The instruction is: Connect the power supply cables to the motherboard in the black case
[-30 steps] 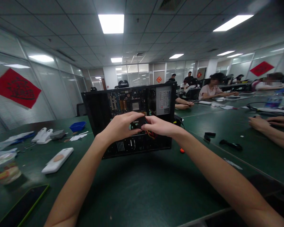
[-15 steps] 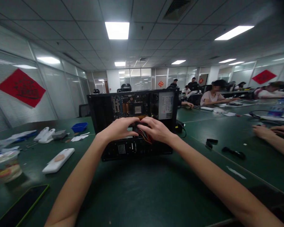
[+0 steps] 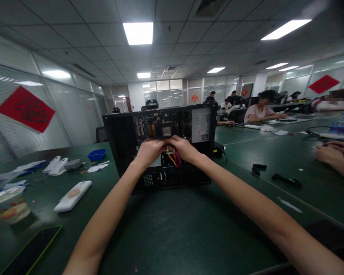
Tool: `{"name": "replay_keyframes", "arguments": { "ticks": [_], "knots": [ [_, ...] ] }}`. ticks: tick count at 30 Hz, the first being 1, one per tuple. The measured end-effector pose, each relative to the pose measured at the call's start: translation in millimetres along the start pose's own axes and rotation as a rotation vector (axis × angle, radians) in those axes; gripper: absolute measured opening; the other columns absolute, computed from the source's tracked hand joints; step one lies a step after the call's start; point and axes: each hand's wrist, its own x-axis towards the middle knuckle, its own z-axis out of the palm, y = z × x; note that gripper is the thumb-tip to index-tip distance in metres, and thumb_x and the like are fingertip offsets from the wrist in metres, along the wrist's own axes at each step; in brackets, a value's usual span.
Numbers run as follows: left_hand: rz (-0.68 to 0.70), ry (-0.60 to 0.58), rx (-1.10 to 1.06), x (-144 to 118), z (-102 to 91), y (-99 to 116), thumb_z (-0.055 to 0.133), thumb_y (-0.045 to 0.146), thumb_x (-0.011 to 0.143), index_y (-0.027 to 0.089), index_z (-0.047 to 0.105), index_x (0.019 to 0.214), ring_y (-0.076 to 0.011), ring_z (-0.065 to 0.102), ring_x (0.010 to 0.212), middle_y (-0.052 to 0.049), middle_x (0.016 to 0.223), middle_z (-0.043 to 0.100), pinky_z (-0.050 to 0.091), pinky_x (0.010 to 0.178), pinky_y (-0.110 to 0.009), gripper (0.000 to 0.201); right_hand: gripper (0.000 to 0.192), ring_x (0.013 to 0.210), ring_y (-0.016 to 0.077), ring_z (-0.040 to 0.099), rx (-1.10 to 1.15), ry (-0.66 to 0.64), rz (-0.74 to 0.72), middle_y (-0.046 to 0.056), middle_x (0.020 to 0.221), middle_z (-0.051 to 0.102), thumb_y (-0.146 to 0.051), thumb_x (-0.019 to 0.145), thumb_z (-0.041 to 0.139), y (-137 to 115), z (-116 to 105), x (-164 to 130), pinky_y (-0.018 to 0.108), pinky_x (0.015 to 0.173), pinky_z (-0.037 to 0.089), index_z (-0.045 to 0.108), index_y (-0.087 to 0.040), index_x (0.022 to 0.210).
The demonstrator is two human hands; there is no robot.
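An open black computer case (image 3: pixel 114 137) stands on the table in front of me, its inside facing me. The motherboard (image 3: pixel 156 128) shows at the upper middle and the power supply (image 3: pixel 200 125) at the upper right. Both my hands reach in at the motherboard's lower edge, close together. My right hand (image 3: pixel 184 149) is closed around a bundle of coloured cables (image 3: pixel 176 156), which hangs below its fingers. My left hand (image 3: pixel 150 151) is closed beside it, fingertips curled inward; what they grip is hidden.
On the green table (image 3: pixel 172 229) to the left lie a white box-like item (image 3: pixel 73 196), a phone (image 3: pixel 33 250), a plastic cup (image 3: pixel 10 206) and a blue tray (image 3: pixel 97 154). Black pieces (image 3: pixel 286 180) lie to the right, near another person's hands (image 3: pixel 332 151).
Both hands have closed in and pressed further into the case; the left fingers, spread before, are now curled. The cables now hang straighter down. My view has shifted slightly.
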Motion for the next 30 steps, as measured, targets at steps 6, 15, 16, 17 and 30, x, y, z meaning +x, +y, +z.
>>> {"name": "replay_keyframes", "arguments": {
  "ticks": [6,15,16,17,30],
  "knots": [
    [-0.126,-0.305,-0.223,16.5,48.5,-23.1,0.062,0.027,0.097,0.022,0.079,0.110,-0.0249,0.073,0.103,-0.005,0.108,0.079,0.054,0.085,-0.031,0.021,0.025,0.107,0.0246,0.067,-0.231,-0.309,0.251,0.017,0.121,0.068,-0.024,0.102,0.052,20.4,16.4,8.1,0.030,0.086,0.049,0.069,-0.011,0.116],
    [-0.118,-0.360,-0.137,14.3,73.3,-30.2,0.063,0.029,0.095,0.028,0.079,0.118,-0.0257,0.071,0.110,-0.003,0.116,0.078,0.054,0.090,-0.031,0.028,0.023,0.109,0.0257,0.067,-0.197,-0.390,0.236,0.015,0.116,0.072,-0.025,0.090,0.067,24.6,30.8,-1.8,0.029,0.085,0.047,0.072,-0.012,0.108],
    [-0.128,-0.365,-0.127,14.1,73.6,-29.5,0.063,0.029,0.094,0.029,0.079,0.118,-0.0260,0.071,0.110,-0.003,0.116,0.078,0.054,0.090,-0.032,0.028,0.023,0.108,0.0261,0.068,-0.190,-0.395,0.236,0.015,0.115,0.072,-0.025,0.090,0.067,23.7,29.8,-2.6,0.029,0.085,0.047,0.073,-0.012,0.107],
    [-0.134,-0.373,-0.117,14.3,73.8,-29.1,0.063,0.029,0.094,0.029,0.079,0.118,-0.0260,0.071,0.109,-0.003,0.116,0.078,0.054,0.090,-0.031,0.028,0.022,0.107,0.0263,0.068,-0.186,-0.400,0.237,0.016,0.114,0.073,-0.024,0.089,0.067,23.1,28.7,-3.3,0.029,0.084,0.047,0.073,-0.012,0.106],
    [-0.159,-0.344,-0.099,17.2,69.6,-27.9,0.061,0.028,0.094,0.028,0.079,0.117,-0.0276,0.072,0.108,-0.006,0.115,0.078,0.055,0.089,-0.033,0.029,0.020,0.108,0.0262,0.068,-0.175,-0.399,0.247,0.015,0.113,0.075,-0.025,0.092,0.065,19.1,21.6,-6.2,0.029,0.083,0.046,0.073,-0.012,0.106]
  ]
}}
